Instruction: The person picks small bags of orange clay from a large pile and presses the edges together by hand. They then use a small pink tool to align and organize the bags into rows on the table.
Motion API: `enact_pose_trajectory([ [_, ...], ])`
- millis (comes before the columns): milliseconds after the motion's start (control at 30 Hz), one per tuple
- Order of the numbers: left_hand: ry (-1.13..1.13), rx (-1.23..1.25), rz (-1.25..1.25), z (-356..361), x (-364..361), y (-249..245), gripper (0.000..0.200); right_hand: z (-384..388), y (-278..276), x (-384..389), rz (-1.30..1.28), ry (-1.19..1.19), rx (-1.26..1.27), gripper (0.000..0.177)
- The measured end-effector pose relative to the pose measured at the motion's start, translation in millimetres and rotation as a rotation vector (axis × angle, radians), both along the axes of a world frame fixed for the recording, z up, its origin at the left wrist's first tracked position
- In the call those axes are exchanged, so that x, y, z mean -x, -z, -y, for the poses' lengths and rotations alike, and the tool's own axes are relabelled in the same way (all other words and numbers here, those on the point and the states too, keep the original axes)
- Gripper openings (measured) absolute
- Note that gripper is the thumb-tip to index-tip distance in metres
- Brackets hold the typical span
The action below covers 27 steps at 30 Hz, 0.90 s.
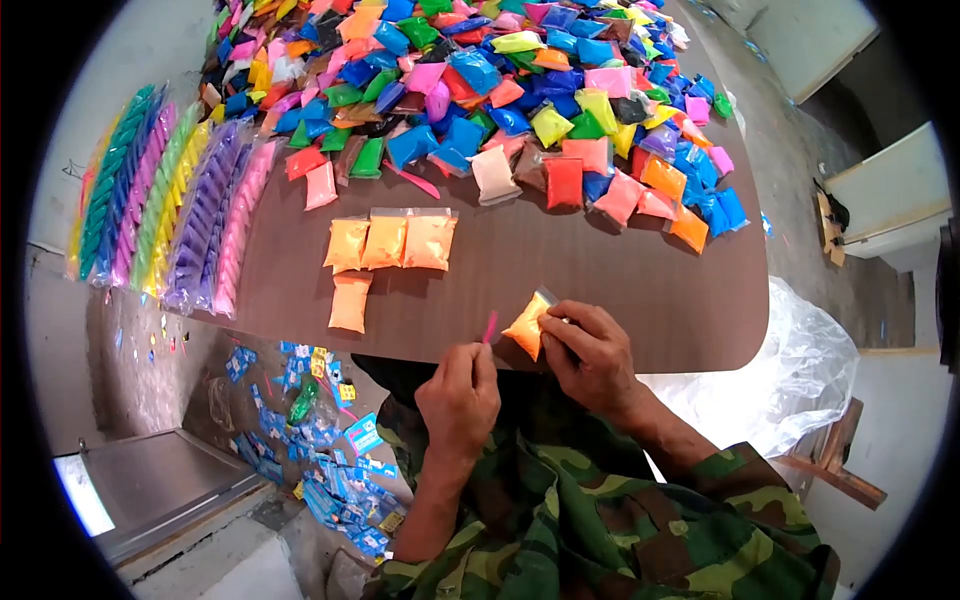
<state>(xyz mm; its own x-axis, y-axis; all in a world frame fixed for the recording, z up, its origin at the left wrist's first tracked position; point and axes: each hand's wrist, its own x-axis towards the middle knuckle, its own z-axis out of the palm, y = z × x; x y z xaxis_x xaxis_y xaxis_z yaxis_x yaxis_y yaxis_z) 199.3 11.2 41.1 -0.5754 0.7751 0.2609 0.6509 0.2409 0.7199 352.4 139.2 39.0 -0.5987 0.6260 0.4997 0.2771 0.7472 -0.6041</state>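
Right hand (pixel 590 352) pinches the orange packet (pixel 524 327), probably light, squashy, best held by its edge, as left hand (pixel 459 400) grips a pink stick (pixel 490 326) at its nine o'clock!

Brown table (pixel 560 245), grey floor (pixel 795 170)

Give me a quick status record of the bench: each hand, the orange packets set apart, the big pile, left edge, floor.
Left hand: closed on a thin pink stick
Right hand: fingers pinching an orange packet near the table's front edge
Set-apart packets: four orange; a row of three, one more below the leftmost
Pile: many-coloured packets across the far side of the table
Left edge: twisted coloured lengths in clear wrapping
Floor: scattered blue wrappers, lower left
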Motion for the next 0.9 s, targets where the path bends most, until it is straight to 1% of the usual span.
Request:
enact_pose_trajectory([
  [33,0.006,-0.022,0.019,0.7,-4.2,-1.9,0.009,-0.2,0.6,-0.1,0.000,0.002,-0.001,0.020],
  [100,0.107,-0.070,0.010,1.5,-17.9,-2.2,0.008,-0.1,2.9,0.0,-0.009,0.003,0.000,0.020],
  [133,0.148,-0.009,-0.036,2.5,-21.8,-2.2,0.008,-0.7,3.2,0.6,-0.015,0.002,-0.002,0.019],
  [267,0.058,0.069,-0.219,1.6,-7.2,3.8,0.009,-0.8,0.2,-0.6,-0.001,0.000,0.015,0.018],
  [367,-0.061,0.011,-0.110,3.8,6.4,5.4,0.010,-0.4,-1.1,2.3,-0.003,0.001,0.009,0.017],
  [500,0.125,-0.061,-0.098,3.0,-11.4,-7.7,0.010,0.0,2.5,0.9,0.003,0.004,0.018,0.018],
  [533,0.157,-0.003,-0.117,4.2,-17.2,-2.2,0.010,-0.8,2.8,1.0,0.001,0.005,0.020,0.018],
  [633,0.098,-0.005,-0.181,-1.2,-12.2,3.2,0.009,-1.1,3.4,0.7,-0.015,0.008,0.005,0.018],
  [667,0.026,0.032,-0.156,0.2,-8.2,6.7,0.009,-0.8,2.9,0.1,-0.012,0.011,0.005,0.018],
  [767,-0.019,-0.035,-0.172,1.0,7.0,6.1,0.012,-0.2,0.6,1.3,-0.001,0.008,-0.005,0.019],
  [833,-0.026,-0.060,-0.051,5.5,7.6,5.6,0.010,2.3,0.4,-0.7,0.014,0.016,-0.025,0.021],
  [900,-0.045,-0.076,0.051,8.8,7.4,5.6,0.011,7.0,-2.8,-3.6,0.068,0.016,-0.086,0.028],
])
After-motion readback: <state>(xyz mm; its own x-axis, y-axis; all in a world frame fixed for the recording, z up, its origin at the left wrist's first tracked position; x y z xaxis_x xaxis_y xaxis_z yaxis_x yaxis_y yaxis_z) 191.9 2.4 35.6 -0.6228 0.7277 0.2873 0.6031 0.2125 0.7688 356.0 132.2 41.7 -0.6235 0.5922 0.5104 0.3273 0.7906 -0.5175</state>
